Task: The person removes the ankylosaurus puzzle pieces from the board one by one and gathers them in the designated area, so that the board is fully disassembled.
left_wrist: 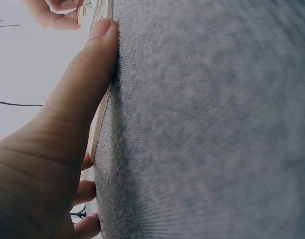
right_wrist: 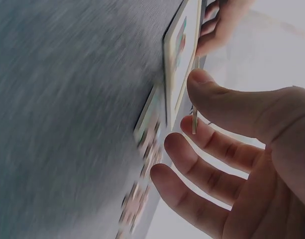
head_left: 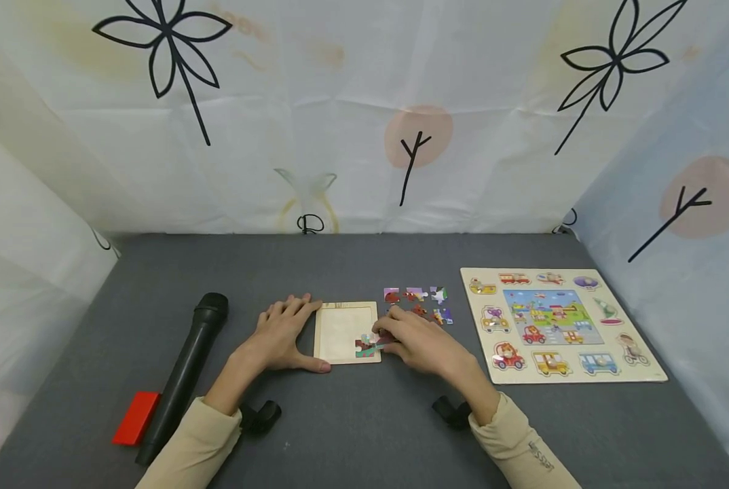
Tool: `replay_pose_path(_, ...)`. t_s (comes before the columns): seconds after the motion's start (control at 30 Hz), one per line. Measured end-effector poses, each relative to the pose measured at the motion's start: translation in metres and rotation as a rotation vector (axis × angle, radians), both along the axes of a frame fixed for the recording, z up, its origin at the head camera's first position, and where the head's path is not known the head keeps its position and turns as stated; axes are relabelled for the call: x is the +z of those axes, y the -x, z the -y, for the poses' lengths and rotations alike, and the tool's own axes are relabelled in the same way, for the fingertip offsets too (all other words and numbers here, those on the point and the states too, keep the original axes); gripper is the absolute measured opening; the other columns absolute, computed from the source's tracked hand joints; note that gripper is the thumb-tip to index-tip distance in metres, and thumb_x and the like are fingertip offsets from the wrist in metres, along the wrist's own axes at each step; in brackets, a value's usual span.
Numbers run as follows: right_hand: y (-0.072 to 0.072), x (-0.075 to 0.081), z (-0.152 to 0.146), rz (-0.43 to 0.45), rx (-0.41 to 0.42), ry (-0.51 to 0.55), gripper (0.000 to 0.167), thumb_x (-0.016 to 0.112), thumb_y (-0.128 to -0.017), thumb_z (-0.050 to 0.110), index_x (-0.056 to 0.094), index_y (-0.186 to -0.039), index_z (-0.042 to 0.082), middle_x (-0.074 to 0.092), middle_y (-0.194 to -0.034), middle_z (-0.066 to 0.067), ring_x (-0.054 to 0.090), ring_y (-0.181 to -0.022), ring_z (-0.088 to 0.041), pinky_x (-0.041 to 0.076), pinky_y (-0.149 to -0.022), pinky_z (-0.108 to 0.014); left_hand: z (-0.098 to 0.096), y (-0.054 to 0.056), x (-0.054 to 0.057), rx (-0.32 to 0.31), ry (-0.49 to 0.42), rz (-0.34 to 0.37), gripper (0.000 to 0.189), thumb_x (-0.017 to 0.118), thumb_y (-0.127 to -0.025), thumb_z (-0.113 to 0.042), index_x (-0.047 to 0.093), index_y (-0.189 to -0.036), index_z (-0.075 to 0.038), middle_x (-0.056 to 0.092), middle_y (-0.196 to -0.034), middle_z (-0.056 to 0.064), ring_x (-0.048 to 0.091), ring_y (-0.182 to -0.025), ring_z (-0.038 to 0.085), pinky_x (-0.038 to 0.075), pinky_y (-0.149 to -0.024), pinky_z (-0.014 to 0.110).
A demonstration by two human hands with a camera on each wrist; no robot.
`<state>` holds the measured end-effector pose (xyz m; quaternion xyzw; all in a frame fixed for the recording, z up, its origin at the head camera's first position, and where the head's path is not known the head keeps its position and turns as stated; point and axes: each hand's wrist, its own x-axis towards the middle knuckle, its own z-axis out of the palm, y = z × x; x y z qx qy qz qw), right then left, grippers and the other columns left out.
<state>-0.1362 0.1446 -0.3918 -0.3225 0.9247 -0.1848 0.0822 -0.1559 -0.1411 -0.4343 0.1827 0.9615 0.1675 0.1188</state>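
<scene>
A small wooden puzzle tray (head_left: pixel 343 331) lies flat on the grey table, with colourful puzzle pieces (head_left: pixel 364 348) in its lower right corner. My left hand (head_left: pixel 282 336) rests at the tray's left side, fingers spread, thumb by the lower left corner and index finger by the upper left. The left wrist view shows this thumb (left_wrist: pixel 95 59) against the tray's edge. My right hand (head_left: pixel 422 339) pinches a thin puzzle piece (right_wrist: pixel 195 122) between thumb and index finger, above the tray's right edge. Its other fingers are spread; the picture on the held piece is mostly hidden.
Loose puzzle pieces (head_left: pixel 416 294) lie beyond the right hand, partly covered by it. A large vehicle puzzle board (head_left: pixel 550 350) lies at the right. On the left, a black microphone (head_left: pixel 184 377) lies by a red block (head_left: pixel 136 418). White printed cloth (head_left: pixel 352 136) encloses the table.
</scene>
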Motion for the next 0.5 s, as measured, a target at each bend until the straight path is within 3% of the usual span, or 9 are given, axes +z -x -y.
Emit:
replay_pose_path(0.13,0.001,0.001,-0.016,-0.026,-0.017,-0.001,0.026,0.072,-0.095,0.009,0.070,-0.120,0.009,0.060,-0.100,-0.004,0.050,-0.078,-0.009,0.044,-0.068,-0.023,0.000,0.000,0.000,-0.002,-0.007,-0.007,0.120,0.085,-0.066,-0.071,0.034,-0.161,-0.017,0.028,-0.168,0.018,0.029,-0.149,0.052,0.029,-0.109,0.077)
replay_pose_path(0.33,0.000,-0.001,-0.037,0.010,-0.095,-0.021,0.028,0.071,-0.095,0.008,0.069,-0.123,0.011,0.060,-0.102,-0.002,0.048,-0.077,-0.008,0.041,-0.064,-0.022,0.001,-0.001,0.000,-0.003,-0.012,-0.008,0.120,0.085,-0.066,-0.071,0.034,-0.161,-0.017,0.028,-0.168,0.019,0.029,-0.149,0.052,0.029,-0.110,0.077)
replay_pose_path(0.5,0.000,-0.004,-0.048,0.008,-0.111,-0.026,0.027,0.072,-0.094,0.007,0.070,-0.121,0.011,0.062,-0.102,-0.002,0.052,-0.079,-0.009,0.046,-0.069,-0.027,0.001,-0.001,0.000,-0.004,-0.011,-0.010,0.119,0.085,-0.066,-0.070,0.035,-0.160,-0.017,0.028,-0.167,0.019,0.029,-0.149,0.053,0.028,-0.110,0.077)
